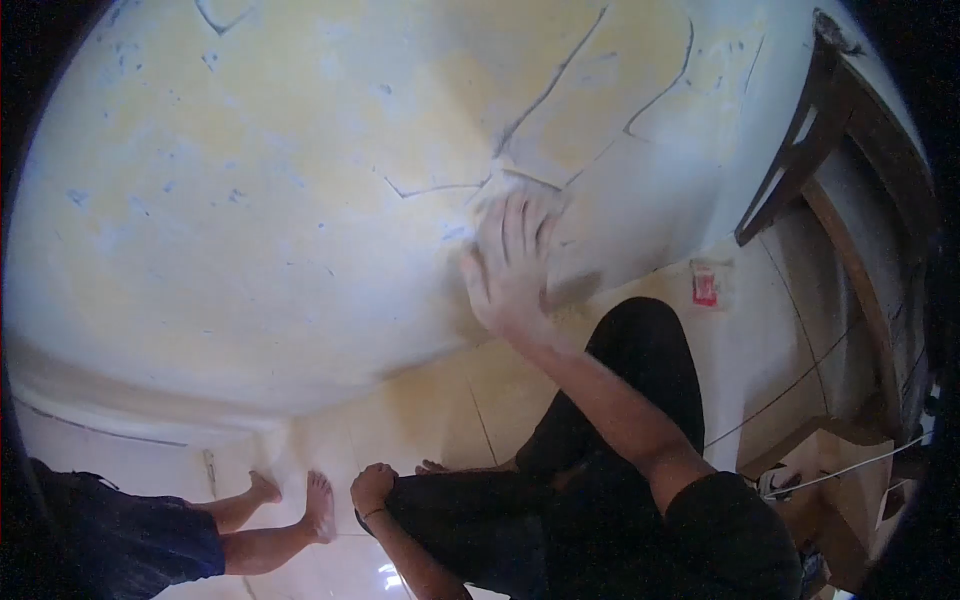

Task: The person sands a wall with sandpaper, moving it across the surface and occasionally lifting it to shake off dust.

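My right hand [512,250] lies against the patchy white and yellowish wall [300,150], fingers extended upward and looking pale, as if dusted. Just beyond the fingertips shows the edge of a thin pale sheet [535,179], pressed between the hand and the wall. Most of that sheet is hidden, so its kind cannot be made out. Dark crack lines run across the wall around the fingers. On my bent knee rests my left hand [373,488], its fingers curled over the dark trousers, with a thin band at the wrist.
Another person's bare feet [318,505] stand on the tiled floor at lower left. A dark wooden frame [850,110] leans at the right. A red and white packet [705,287] lies by the wall's foot. An open cardboard box [825,490] with a white cable stands at lower right.
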Demonstrator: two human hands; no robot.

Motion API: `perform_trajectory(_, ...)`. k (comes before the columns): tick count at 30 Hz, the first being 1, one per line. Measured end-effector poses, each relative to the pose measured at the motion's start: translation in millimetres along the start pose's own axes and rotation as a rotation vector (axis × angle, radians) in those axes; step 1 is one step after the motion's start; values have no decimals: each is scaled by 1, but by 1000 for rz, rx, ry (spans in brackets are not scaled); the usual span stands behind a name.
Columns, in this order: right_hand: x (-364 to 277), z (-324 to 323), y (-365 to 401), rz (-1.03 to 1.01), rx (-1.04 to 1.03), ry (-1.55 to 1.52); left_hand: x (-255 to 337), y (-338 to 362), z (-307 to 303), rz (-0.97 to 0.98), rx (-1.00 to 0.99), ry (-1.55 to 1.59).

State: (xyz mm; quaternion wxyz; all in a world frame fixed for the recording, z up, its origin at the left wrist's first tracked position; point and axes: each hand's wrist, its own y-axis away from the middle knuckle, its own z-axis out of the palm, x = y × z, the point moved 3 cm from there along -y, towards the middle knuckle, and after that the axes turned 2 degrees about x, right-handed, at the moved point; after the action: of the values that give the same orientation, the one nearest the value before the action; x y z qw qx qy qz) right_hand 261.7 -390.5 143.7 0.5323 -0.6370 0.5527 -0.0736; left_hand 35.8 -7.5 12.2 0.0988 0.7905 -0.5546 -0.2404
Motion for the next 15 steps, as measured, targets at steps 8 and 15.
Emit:
perform_trajectory(8,9,22,22,-3,-103,3,-18,-12,28,-22,33,35)
perform_trajectory(15,4,11,7,-4,-98,-15,-5,2,11,20,35,-62)
